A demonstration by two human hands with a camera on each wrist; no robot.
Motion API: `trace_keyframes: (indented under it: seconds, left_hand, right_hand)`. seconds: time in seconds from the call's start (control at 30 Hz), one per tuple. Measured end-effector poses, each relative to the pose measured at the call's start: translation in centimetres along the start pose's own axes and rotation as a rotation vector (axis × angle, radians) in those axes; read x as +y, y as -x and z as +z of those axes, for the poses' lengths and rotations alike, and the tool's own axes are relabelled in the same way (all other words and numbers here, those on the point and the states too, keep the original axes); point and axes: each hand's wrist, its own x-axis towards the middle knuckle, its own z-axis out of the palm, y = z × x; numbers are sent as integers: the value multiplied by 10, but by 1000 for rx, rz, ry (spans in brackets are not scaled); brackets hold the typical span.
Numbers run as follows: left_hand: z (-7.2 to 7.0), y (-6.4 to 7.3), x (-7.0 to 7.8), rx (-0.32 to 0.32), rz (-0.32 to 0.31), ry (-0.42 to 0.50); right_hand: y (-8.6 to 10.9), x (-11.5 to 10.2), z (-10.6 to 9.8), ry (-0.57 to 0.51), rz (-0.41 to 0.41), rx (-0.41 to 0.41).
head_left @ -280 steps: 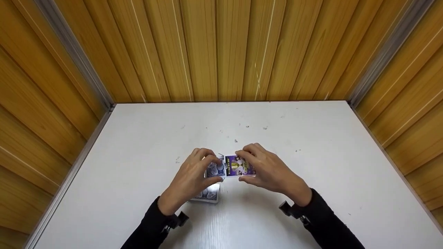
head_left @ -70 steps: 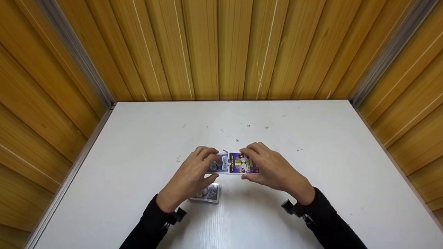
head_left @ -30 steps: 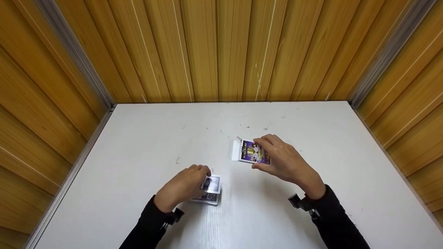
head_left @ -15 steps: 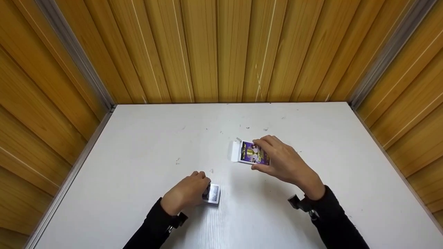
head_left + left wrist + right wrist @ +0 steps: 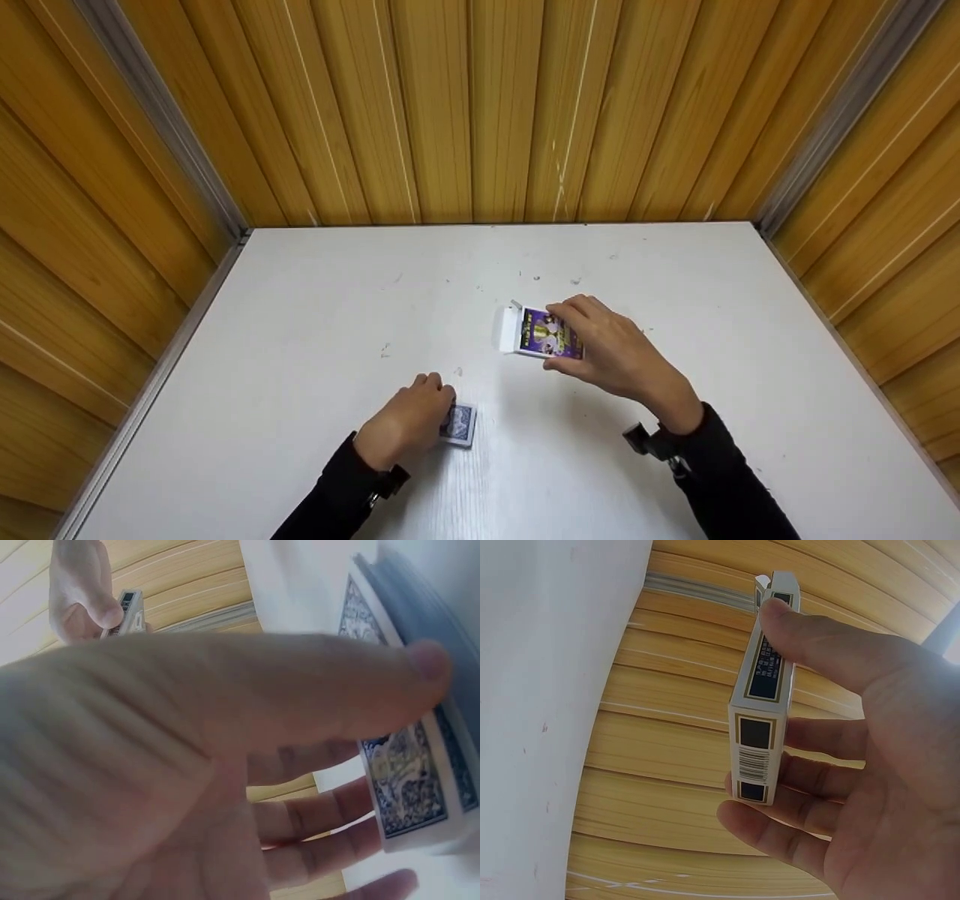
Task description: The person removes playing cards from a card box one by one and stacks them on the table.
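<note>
Gripping the playing-card deck (image 5: 460,426) at seven o'clock from the mouth of the tuck box (image 5: 551,334)

Reading the head view as a clock face, with twelve toward the back wall (image 5: 465,112), the deck sits low on the white table (image 5: 315,300), its patterned blue back upward. The left hand (image 5: 405,424) covers its nine o'clock side and is clamped on it: in the left wrist view the thumb bears against the stacked edge, with the other fingers across from it. Only the three o'clock end shows clearly past the knuckles; the rest is hidden, so the deck's long axis is probably nine to three, but that is hard to confirm.

Farther out, toward one o'clock from the deck and apart from it, the right hand (image 5: 615,345) holds the tuck box from its three o'clock end, thumb on one narrow side and fingers on the other. The box's trophy-printed purple face is up, and its long axis runs close to nine and three. The white flap (image 5: 508,330) stands out at nine o'clock, away from the right palm; the barcoded end is at the palm side. So the left hand is nearer the deck, and the open end faces the left hand's side, with the deck below rather than in line with it.

Beyond both lie scattered dark marks on the table, then the wood-patterned back wall.
</note>
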Motion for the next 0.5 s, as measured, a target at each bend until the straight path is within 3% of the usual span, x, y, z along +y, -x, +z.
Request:
trace_keyframes:
  seconds: [0.5]
  left_hand:
    - [3, -1, 1, 23, 37, 4]
  right_hand:
    - [-1, 0, -2, -8, -15, -4]
